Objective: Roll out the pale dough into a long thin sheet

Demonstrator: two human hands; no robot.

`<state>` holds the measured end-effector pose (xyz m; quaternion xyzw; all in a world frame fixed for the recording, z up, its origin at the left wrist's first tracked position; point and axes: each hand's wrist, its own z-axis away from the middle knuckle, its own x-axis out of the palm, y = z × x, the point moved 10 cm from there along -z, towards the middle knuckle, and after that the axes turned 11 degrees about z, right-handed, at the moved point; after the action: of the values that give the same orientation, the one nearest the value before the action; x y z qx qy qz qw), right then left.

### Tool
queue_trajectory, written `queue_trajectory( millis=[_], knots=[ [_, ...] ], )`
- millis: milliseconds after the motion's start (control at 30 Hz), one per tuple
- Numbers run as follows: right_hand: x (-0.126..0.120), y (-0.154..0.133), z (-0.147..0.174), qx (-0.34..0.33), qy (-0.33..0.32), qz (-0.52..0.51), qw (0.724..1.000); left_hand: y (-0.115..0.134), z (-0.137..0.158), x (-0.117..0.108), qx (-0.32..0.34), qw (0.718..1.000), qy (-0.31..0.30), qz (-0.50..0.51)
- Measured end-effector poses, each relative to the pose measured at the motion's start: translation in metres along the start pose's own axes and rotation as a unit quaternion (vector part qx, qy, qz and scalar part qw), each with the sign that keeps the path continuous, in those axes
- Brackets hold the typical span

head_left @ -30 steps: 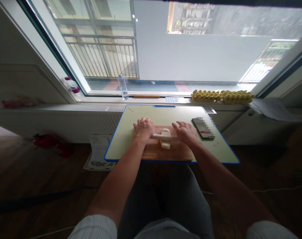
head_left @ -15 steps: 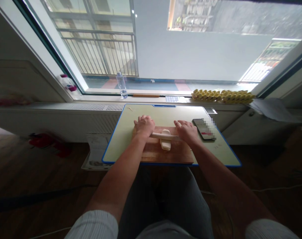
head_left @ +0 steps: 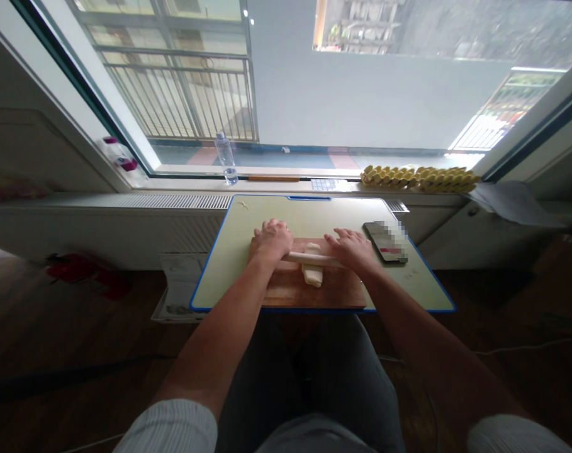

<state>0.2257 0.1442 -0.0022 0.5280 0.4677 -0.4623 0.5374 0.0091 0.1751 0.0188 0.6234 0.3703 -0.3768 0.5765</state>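
A thin pale rolling pin (head_left: 309, 258) lies crosswise over a strip of pale dough (head_left: 313, 275) on a brown wooden board (head_left: 295, 292). My left hand (head_left: 272, 238) is on the pin's left end, its fingers curled over. On the right end rests my right hand (head_left: 350, 246), palm down, with its fingertips reaching past the pin. Both hands cover the ends of the pin. The dough shows on both sides of the pin, with its longer part towards me.
The board sits on a pale green, blue-edged table (head_left: 219, 264). A phone (head_left: 384, 242) lies right of my right hand. On the windowsill behind stand a clear bottle (head_left: 226, 160) and yellow egg trays (head_left: 418, 178). A red fire extinguisher (head_left: 85, 274) is at the floor's left.
The whole view has shifted slightly. My hands stay on the rolling pin, the right one's fingers a little further inward. The dough strip looks slightly longer.
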Motion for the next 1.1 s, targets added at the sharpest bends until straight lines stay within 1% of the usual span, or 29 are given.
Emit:
queue_trajectory(
  millis=[100,167,233,400,633,767,933,1100],
  knots=[
    [0.005,0.007,0.004,0.049,-0.046,-0.052,0.996,-0.001,0.004,0.003,0.003,1.000,-0.016,-0.005],
    [0.005,0.009,0.009,0.068,-0.064,-0.069,0.993,-0.002,0.007,0.005,0.005,1.000,-0.026,-0.006],
    [0.002,0.006,0.015,0.065,-0.072,-0.069,0.993,-0.003,0.010,0.007,0.009,1.000,-0.027,-0.004],
    [-0.005,0.001,0.032,0.063,-0.079,-0.064,0.993,-0.007,0.019,0.008,0.021,1.000,-0.005,-0.001],
    [-0.005,-0.002,0.043,0.061,-0.069,-0.078,0.993,-0.007,0.031,0.007,0.036,0.999,0.004,-0.011],
    [-0.002,-0.004,0.048,0.058,-0.069,-0.070,0.993,-0.007,0.038,0.006,0.047,0.999,0.008,-0.007],
    [-0.005,-0.007,0.058,0.055,-0.066,-0.053,0.995,-0.007,0.045,0.005,0.055,0.998,0.016,0.009],
    [-0.011,-0.010,0.072,0.057,-0.033,-0.031,0.997,-0.008,0.055,0.006,0.075,0.997,0.029,0.017]
  ],
)
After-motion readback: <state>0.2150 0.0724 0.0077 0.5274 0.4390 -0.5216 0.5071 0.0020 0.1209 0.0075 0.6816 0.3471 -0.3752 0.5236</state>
